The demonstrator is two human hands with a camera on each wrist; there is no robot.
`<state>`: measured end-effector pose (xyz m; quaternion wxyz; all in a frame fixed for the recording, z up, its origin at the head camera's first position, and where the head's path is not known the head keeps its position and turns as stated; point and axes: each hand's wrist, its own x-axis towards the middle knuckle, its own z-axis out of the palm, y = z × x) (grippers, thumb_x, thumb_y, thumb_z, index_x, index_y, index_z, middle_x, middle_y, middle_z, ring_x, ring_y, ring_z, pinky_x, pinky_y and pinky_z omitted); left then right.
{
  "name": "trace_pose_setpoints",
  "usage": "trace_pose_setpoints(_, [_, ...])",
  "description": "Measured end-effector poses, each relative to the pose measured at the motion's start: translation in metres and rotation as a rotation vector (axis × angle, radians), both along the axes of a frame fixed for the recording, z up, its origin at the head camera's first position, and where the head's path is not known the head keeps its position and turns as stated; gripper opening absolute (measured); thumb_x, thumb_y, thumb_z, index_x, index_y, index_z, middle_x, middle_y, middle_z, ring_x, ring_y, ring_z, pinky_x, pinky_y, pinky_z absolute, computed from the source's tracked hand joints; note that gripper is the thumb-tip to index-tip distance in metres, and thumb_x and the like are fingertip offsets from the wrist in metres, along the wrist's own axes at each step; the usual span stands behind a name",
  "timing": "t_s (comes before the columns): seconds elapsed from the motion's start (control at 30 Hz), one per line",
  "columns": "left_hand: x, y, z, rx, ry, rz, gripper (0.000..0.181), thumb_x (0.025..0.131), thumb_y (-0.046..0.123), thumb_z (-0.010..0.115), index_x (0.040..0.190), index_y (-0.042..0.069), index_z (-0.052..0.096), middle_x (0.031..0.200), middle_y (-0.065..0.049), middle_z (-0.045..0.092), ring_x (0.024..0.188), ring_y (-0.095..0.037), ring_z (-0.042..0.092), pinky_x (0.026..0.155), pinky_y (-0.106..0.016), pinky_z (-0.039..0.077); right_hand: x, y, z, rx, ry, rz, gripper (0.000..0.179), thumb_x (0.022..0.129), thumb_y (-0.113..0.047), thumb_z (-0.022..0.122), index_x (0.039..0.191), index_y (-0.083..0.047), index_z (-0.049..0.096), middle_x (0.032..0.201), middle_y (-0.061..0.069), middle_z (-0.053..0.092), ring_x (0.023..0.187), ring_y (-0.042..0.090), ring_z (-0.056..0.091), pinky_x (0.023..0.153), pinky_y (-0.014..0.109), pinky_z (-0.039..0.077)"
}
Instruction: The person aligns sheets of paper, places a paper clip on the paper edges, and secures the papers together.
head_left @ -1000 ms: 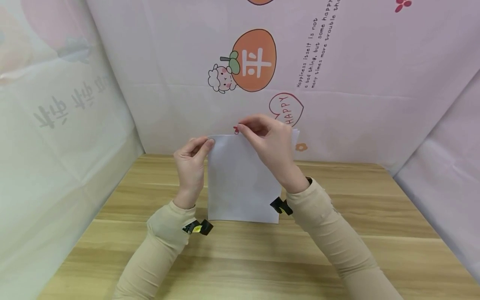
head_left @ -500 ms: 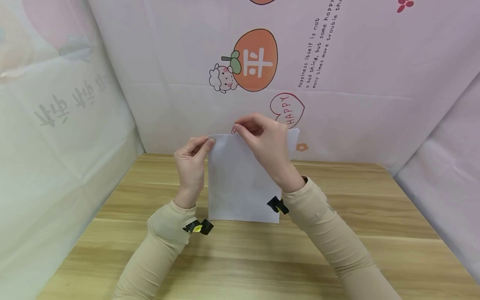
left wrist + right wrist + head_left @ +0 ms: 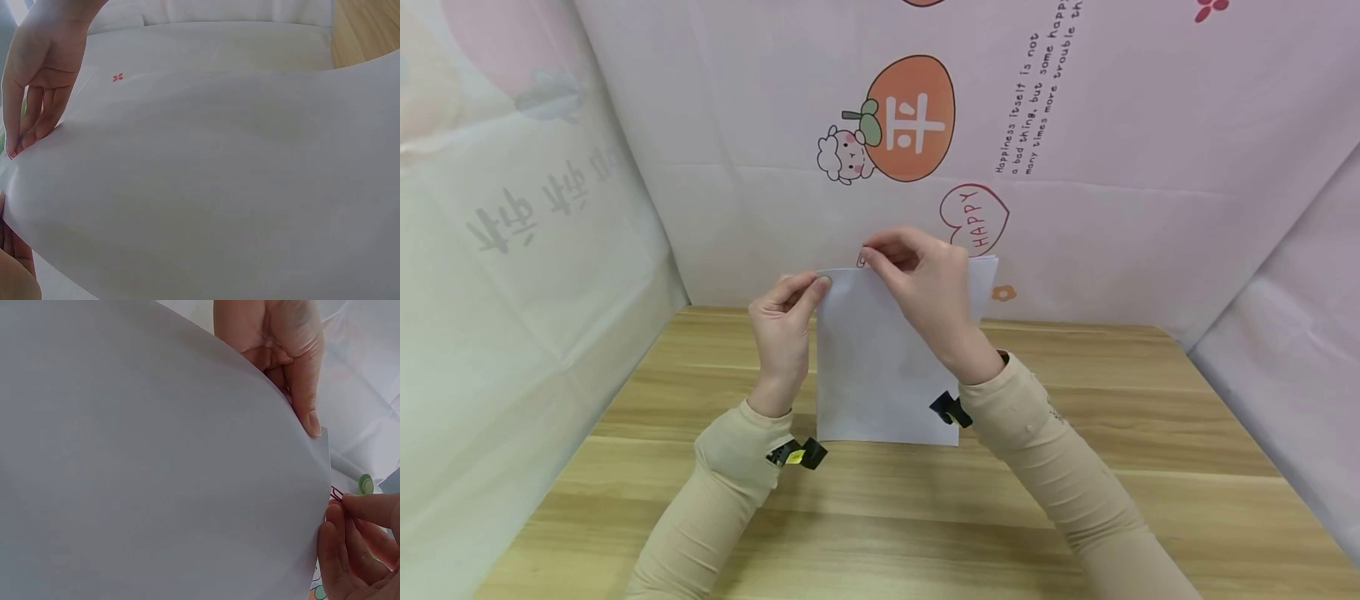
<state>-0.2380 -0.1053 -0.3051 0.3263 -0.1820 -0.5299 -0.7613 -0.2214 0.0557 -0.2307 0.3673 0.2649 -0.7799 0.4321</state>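
Note:
White paper sheets [image 3: 887, 358] stand upright over the table, their top edge level with both hands. My left hand [image 3: 781, 333] pinches the upper left corner between thumb and fingers; the right wrist view shows this thumb [image 3: 309, 406] flat on the paper. Along the top edge, my right hand [image 3: 928, 287] pinches a small red paper clip [image 3: 861, 260] between thumb and index finger. In the right wrist view the paper clip [image 3: 337, 494] pokes out from the fingertips right at the paper's edge. The other right-hand fingers are partly behind the sheet there.
The wood-grain table [image 3: 880, 525] spreads around the paper. A white printed cloth [image 3: 760, 167] with an orange fruit drawing hangs close behind it, and pale cloth walls close off both sides. Black wrist cameras [image 3: 951, 408] sit on both sleeves.
My right hand has slid a little left along the paper's top edge with the paper clip, toward the left hand. The left hand and the paper have stayed put.

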Motion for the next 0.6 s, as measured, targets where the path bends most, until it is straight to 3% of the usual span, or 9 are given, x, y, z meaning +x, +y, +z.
trace_pose_setpoints(0.17, [-0.0007, 0.0, -0.0001, -0.017, -0.002, 0.015, 0.017, 0.078, 0.005, 0.075, 0.089, -0.008, 0.072, 0.072, 0.007, 0.066, 0.065, -0.007, 0.055, 0.059, -0.016, 0.044, -0.0003, -0.0016, -0.0001, 0.003, 0.005, 0.004, 0.01, 0.084, -0.017, 0.073, 0.088, -0.008, 0.073, 0.081, 0.001, 0.074, 0.07, 0.006, 0.067, 0.068, 0.019, 0.054])
trace_pose_setpoints(0.6, [-0.0008, 0.001, 0.0004, -0.017, 0.0, 0.003, 0.019, 0.079, 0.004, 0.075, 0.09, -0.01, 0.071, 0.072, 0.006, 0.065, 0.065, -0.006, 0.057, 0.061, -0.017, 0.046, 0.0003, -0.005, -0.0033, -0.009, 0.012, 0.028, 0.008, 0.084, -0.016, 0.073, 0.088, -0.009, 0.073, 0.081, 0.001, 0.073, 0.069, 0.006, 0.067, 0.068, 0.019, 0.054])
